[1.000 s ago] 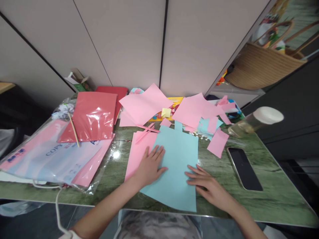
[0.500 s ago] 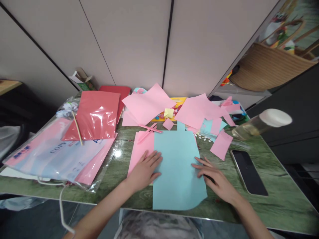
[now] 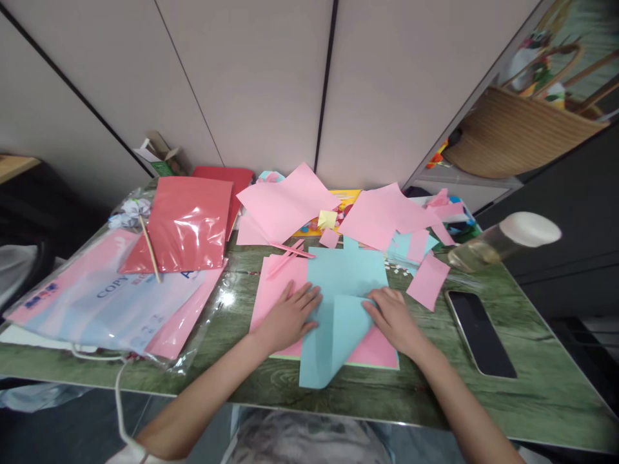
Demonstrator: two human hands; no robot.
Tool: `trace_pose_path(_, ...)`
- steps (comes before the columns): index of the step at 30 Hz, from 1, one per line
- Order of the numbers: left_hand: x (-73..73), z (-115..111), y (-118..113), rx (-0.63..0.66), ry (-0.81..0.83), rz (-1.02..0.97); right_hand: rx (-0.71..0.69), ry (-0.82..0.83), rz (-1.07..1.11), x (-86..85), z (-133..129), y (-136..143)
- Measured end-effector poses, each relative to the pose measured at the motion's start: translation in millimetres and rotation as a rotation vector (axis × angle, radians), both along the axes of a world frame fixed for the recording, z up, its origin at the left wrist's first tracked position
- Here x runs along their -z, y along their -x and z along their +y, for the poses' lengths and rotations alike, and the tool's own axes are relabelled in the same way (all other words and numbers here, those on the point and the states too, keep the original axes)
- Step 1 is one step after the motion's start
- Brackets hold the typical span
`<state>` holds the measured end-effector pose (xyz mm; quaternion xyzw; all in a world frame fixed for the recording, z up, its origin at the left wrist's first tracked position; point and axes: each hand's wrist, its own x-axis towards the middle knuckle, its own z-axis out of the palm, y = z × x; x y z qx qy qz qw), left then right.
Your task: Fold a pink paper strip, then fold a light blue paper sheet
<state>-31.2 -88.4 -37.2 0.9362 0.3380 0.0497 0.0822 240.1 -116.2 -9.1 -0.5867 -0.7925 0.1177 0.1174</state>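
Note:
A light-blue sheet of paper (image 3: 345, 270) lies in front of me over a stack of pink paper (image 3: 376, 351). Its lower right part is lifted and curled over toward the upper left. My right hand (image 3: 395, 319) has the lifted corner between its fingers and thumb; part of that grip is hidden. Spread flat at the sheet's left edge, my left hand (image 3: 289, 316) touches both the blue sheet and the pink paper beside it. Thin pink paper strips (image 3: 285, 259) lie crossed just above the left hand.
Loose pink sheets (image 3: 290, 203) and paper scraps (image 3: 428, 280) lie along the back. To the right are a phone (image 3: 481, 335) and a bottle with a white lid (image 3: 529, 229). Plastic-wrapped copy paper (image 3: 111, 290) and a red packet (image 3: 188, 222) occupy the left.
My right hand has taken the blue sheet's right side and curled it up and left, uncovering pink paper below. The sheet has shifted slightly up; my left hand has moved slightly with it.

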Motion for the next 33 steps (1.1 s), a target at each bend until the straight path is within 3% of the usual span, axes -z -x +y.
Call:
trace_pose_path(7, 2.4, 9.8, -1.7, -0.012, 0.095, -0.1, -0.029, -0.034, -0.178, 7.3, 39.1, 33.3)
trace_pose_path(11, 3.3, 12.1, 2.5, -0.152, 0.181, -0.295, -0.018, -0.047, -0.249, 14.1, 45.9, 44.1)
trace_pose_path(16, 0.2, 13.6, 3.3, -0.28, 0.156, -0.381, -0.013, -0.04, -0.292, 17.8, 55.5, 51.2)
trace_pose_path(26, 1.6, 13.9, 6.4, -0.104, 0.093, -0.107, -0.004, -0.032, -0.296, 20.3, 67.5, 59.9)
trace_pose_path(33, 3.3, 13.4, 4.9, -0.083, 0.066, -0.052, -0.004, -0.031, -0.286, 23.4, 70.1, 58.9)
